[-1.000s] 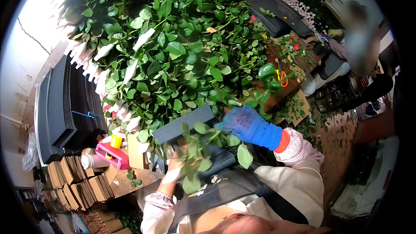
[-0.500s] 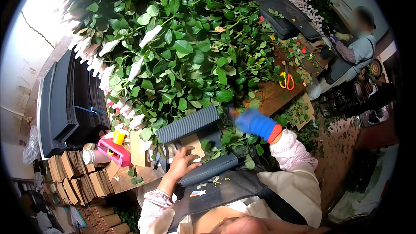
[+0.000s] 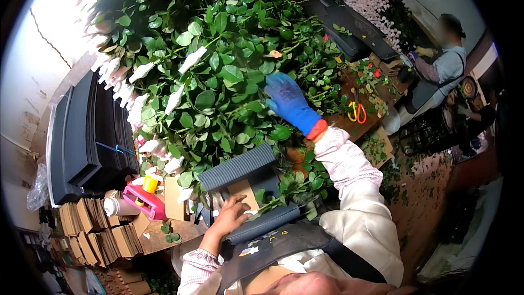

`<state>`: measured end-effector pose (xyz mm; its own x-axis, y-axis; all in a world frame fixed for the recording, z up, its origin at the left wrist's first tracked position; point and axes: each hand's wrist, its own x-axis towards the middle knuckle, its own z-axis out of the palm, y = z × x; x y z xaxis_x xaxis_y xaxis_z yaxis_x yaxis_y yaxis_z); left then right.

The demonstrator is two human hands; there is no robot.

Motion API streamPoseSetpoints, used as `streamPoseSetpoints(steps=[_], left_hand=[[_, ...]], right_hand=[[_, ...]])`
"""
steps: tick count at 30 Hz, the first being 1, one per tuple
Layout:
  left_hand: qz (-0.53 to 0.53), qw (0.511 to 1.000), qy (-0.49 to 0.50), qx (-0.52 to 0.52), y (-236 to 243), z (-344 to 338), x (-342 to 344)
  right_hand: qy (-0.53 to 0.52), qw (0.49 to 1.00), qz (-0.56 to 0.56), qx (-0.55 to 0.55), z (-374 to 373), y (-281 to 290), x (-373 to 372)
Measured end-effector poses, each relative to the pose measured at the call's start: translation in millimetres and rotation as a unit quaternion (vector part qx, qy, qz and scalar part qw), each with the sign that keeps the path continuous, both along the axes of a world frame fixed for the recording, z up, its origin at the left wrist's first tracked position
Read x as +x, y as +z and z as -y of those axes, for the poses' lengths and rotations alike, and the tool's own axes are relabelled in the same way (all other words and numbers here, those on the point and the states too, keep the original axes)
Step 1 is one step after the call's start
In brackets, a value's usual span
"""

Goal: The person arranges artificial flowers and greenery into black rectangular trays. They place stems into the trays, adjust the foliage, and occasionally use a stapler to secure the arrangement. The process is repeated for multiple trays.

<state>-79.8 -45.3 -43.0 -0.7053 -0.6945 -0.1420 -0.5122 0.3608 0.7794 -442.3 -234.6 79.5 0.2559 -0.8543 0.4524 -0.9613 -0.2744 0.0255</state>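
A large heap of leafy rose stems [image 3: 229, 71] with pale sleeved heads [image 3: 175, 100] rises before me. My right hand [image 3: 288, 101], in a blue glove, touches or hovers just over the heap's near right side with its fingers stretched out; I cannot tell which. Nothing shows in its grasp. My left hand [image 3: 232, 214] is bare and lies with fingers spread on a brown cardboard piece [image 3: 243, 191]. That piece sits in a folded dark grey corrugated sheet [image 3: 238, 166]. Leafy stems [image 3: 295, 188] lie across the sheet's right end.
Stacked dark grey sheets [image 3: 79, 131] stand at left, near bundled cardboard pieces [image 3: 101, 240]. A pink tape dispenser [image 3: 146, 202] and a white cup [image 3: 117, 206] are close by. Scissors with yellow and red handles [image 3: 357, 112] rest on the table at right. A co-worker [image 3: 448, 65] works beyond.
My gloved right hand has moved up and forward from beside the corrugated sheet to the heap of stems. My left hand stays on the cardboard, almost unmoved.
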Motion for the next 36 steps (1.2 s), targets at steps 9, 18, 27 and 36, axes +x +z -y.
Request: streamPoseSetpoints(steps=[9, 18, 27, 36], left_hand=[[-0.009, 1.000, -0.008, -0.018, -4, -1, 0], [0.001, 1.000, -0.004, -0.006, 1, -1, 4], [-0.016, 1.000, 0.017, 0.006, -9, -6, 6], [-0.145, 0.982, 0.116, 0.037, -56, -14, 19]], right_hand=[[-0.025, 0.988, 0.056, -0.138, -68, 85, -59], [0.131, 0.987, 0.044, -0.080, -32, 44, 62], [0.089, 0.981, 0.042, -0.170, -45, 85, 40], [0.252, 0.925, 0.030, 0.282, -176, 46, -20]])
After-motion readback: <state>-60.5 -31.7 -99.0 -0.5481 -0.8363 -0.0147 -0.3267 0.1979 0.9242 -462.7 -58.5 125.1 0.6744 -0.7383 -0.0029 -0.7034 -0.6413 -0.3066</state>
